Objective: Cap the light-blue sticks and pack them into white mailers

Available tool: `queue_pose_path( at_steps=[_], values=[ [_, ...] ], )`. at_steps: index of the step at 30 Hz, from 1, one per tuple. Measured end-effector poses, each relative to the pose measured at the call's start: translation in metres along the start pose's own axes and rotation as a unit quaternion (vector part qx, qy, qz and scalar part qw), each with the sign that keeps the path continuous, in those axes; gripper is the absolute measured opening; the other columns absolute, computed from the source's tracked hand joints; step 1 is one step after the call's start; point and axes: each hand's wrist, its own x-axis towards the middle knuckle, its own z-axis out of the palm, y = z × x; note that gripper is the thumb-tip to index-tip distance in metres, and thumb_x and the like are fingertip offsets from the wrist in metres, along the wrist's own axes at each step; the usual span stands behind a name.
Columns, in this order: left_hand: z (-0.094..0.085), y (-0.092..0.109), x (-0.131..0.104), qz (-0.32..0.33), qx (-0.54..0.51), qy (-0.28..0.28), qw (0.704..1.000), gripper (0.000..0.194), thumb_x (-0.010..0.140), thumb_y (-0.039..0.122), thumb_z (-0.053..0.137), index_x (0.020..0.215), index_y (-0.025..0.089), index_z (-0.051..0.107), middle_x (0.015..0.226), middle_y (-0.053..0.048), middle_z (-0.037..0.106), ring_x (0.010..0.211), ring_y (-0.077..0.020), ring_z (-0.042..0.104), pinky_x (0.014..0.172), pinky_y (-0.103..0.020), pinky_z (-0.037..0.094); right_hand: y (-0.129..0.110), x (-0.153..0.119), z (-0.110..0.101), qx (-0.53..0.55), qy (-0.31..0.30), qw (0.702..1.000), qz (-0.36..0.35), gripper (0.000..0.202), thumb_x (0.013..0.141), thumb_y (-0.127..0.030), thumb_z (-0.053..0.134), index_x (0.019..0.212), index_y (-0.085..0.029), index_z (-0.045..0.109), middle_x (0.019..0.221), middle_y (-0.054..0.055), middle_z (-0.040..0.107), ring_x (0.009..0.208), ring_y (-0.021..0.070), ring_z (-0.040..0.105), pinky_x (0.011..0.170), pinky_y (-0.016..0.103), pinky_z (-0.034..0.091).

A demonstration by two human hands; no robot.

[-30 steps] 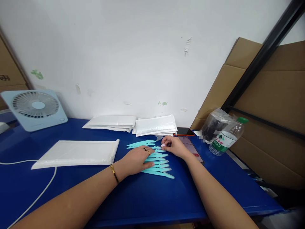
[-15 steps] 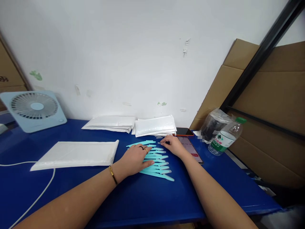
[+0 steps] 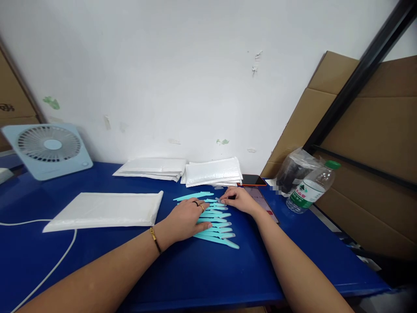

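A: Where are the tools (image 3: pixel 217 240)?

B: Just below the middle of the frame, in a column on the blue counter (image 3: pixel 202 278). They're turquoise and lie side by side, most tips towards the right.

A: What's the left hand (image 3: pixel 182 219) doing?

B: Resting palm down across them, hiding much of their left parts. Its thumb stands apart from the other fingers.

A: And the right hand (image 3: pixel 239 201)?

B: Just right of it, at the tips of the upper tools. Thumb and forefinger are pinched on a small clear cap (image 3: pixel 218 200).

A: Anything close by?

B: A phone (image 3: pixel 263 203) beside the right hand, white packets (image 3: pixel 211 171) above the tools, and a single packet (image 3: pixel 107 210) at centre left. A fan (image 3: pixel 52 150) stands far left, a bottle (image 3: pixel 308 191) on the right.
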Motion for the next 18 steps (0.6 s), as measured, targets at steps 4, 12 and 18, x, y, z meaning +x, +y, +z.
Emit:
queue_pose_path(
  at_steps=[4,12,18],
  values=[
    [0.002,-0.002,0.0,0.007,-0.018,-0.009,1.0,0.061,0.08,0.058,0.04,0.128,0.021,0.041,0.123,-0.007,0.052,0.114,-0.0234,0.043,0.092,-0.033,0.036,-0.005,0.001,0.005,-0.012,0.001,0.999,-0.03,0.02,0.076,-0.033,0.058,0.086,-0.022,0.071,0.082,0.004,0.062,0.077,0.0156,0.058,0.073,0.027,0.045],
    [0.002,-0.006,0.003,0.005,-0.023,-0.004,1.0,0.066,0.079,0.063,0.036,0.132,0.023,0.035,0.139,-0.008,0.033,0.124,-0.0246,0.032,0.098,-0.035,0.031,-0.004,0.006,0.012,-0.104,0.032,0.993,-0.05,0.025,0.084,-0.032,0.048,0.099,-0.022,0.066,0.087,0.005,0.06,0.086,0.0172,0.054,0.078,0.029,0.042],
    [0.001,-0.013,0.003,-0.033,-0.002,0.001,0.999,0.068,0.08,0.065,0.03,0.133,0.022,0.033,0.135,-0.01,0.04,0.124,-0.0249,0.034,0.1,-0.039,0.025,0.004,0.01,0.013,-0.226,0.094,0.969,-0.009,0.026,0.082,-0.029,0.051,0.105,-0.024,0.063,0.099,0.008,0.055,0.094,0.0204,0.05,0.083,0.035,0.039]
  ],
)
